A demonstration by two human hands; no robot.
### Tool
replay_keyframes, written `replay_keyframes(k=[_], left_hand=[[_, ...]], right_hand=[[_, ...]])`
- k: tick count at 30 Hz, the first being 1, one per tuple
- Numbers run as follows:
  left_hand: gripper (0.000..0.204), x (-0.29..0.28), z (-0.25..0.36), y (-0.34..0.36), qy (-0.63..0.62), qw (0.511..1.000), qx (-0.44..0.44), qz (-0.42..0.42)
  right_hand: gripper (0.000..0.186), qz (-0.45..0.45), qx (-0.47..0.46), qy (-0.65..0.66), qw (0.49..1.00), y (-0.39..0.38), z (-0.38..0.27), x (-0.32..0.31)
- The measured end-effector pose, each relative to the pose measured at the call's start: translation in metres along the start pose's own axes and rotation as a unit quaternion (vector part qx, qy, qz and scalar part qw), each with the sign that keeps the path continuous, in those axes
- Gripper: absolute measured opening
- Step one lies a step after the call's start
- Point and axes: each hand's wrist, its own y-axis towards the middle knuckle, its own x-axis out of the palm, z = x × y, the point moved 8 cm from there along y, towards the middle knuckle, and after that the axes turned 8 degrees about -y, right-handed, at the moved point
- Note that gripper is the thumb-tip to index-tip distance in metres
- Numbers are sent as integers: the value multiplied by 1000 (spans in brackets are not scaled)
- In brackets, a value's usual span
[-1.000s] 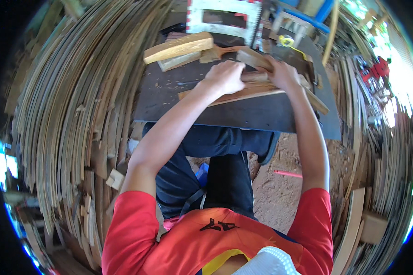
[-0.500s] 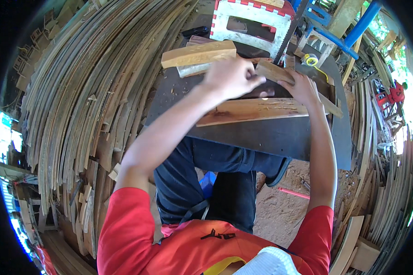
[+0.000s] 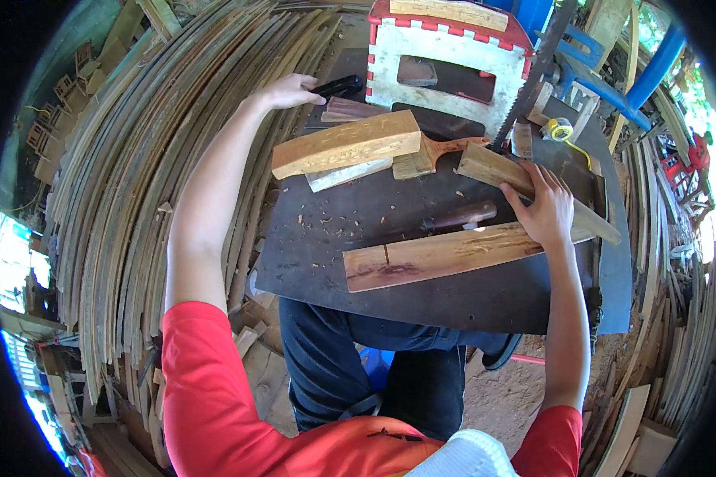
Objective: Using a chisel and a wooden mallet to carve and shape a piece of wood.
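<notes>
My left hand [image 3: 292, 91] is at the far left of the dark table, its fingers closed around the near end of a long black object [image 3: 342, 86] whose kind I cannot make out. My right hand [image 3: 542, 208] grips a wooden piece [image 3: 492, 168], thick at its left end, with a narrower part reaching out to the right below the hand. Under that wrist lies a flat wooden board [image 3: 433, 258] with a dark line across it. Behind the board rests a tool with a brown handle [image 3: 461, 216], partly in shadow.
A yellow wood block [image 3: 350, 145] lies across smaller pieces. Behind it stand a white-and-red step stool [image 3: 441, 67] and an upright saw blade [image 3: 537, 75]. A yellow tape measure [image 3: 559, 129] sits at the right. Wood strips [image 3: 143, 175] are piled left of the table [image 3: 310, 266].
My left hand has moved from over the table's middle to the far left, onto the black object. My right hand keeps hold of the wooden piece. The view has shifted slightly.
</notes>
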Motion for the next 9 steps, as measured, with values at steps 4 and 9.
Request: replay_keyframes(k=[4,9], left_hand=[[81,12,3,14,37,997,20,-63],[75,-14,28,8,114,985,55,119]], right_hand=[[51,-3,5,3,1000,0,-1,0],[52,-13,11,-2,1000,0,-2,0]])
